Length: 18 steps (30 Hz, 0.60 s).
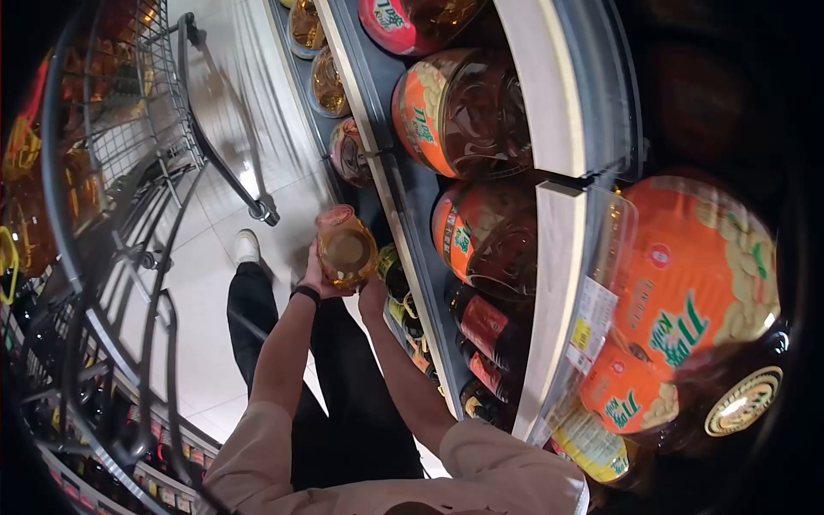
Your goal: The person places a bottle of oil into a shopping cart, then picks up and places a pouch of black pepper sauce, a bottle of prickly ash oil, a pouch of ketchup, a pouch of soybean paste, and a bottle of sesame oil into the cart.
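Between my two hands is an amber oil bottle (345, 249), seen at its round end, with a red patch at the upper left. My left hand (316, 276), with a dark band at the wrist, has its fingers around the bottle's left side. Against the bottle's lower right side is my right hand (372, 296), its fingers partly hidden behind the bottle. Both hands are in front of my dark trousers, close to the shelf (390, 193) on the right.
A metal shopping cart (176, 94) stands at the left. Large orange-labelled oil bottles (687, 275) fill the right shelves, with a price tag (592, 324) on the edge. Dark bottles (485, 326) lie lower. My shoe (247, 246) is on the tiled floor (206, 283).
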Available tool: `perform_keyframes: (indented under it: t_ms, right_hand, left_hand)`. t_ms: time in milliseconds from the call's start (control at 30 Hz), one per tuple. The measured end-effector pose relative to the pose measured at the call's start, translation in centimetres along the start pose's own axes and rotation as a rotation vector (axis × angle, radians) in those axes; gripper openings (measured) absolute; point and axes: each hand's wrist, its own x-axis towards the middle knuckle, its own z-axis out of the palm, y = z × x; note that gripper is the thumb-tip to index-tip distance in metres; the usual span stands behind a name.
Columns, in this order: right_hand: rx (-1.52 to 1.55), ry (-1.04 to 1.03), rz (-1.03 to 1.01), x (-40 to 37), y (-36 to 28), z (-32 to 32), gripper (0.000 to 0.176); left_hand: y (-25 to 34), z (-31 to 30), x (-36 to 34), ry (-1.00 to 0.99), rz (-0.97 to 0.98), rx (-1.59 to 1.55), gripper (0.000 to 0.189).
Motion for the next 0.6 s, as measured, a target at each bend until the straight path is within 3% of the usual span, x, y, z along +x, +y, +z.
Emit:
perform_keyframes:
  t_ms: [33,100,133,233,300,333,400,467,600]
  right_hand:
    - [-0.007,0.003,-0.004,0.3,-0.1,0.0,0.027]
    - [-0.280,0.276,-0.257,1.7,0.8,-0.3,0.030]
    - [-0.251,0.304,-0.285,3.3,2.7,0.5,0.022]
    - [-0.240,0.275,-0.452,5.1,6.1,0.2,0.023]
    - [-0.052,0.190,-0.305,6.9,7.8,0.5,0.022]
    - [0.089,0.173,-0.239,8.6,10.7,1.4,0.024]
    - [0.120,0.206,-0.230,10.3,11.1,1.1,0.029]
    - [0.172,0.100,-0.084,12.3,11.2,1.0,0.035]
    - [0.230,-0.053,0.146,14.5,10.6,0.0,0.049]
  left_hand:
    - [0.2,-0.5,1.2,-0.008,0.000,-0.004,0.104]
    - [0.2,-1.7,4.7,-0.254,0.000,-0.030,0.099]
    - [0.5,-2.0,6.0,-0.278,-0.016,-0.016,0.102]
    - [0.1,-0.9,7.8,-0.156,0.058,0.017,0.105]
    - [-0.1,0.5,8.0,-0.029,0.133,0.116,0.102]
    - [-0.1,-1.3,10.3,-0.118,0.122,0.031,0.102]
    - [-0.2,-1.7,12.6,-0.213,0.111,-0.049,0.102]
    - [-0.3,-1.3,14.2,-0.267,0.176,-0.057,0.102]
    - [0.2,-1.0,16.4,-0.195,0.225,-0.013,0.100]
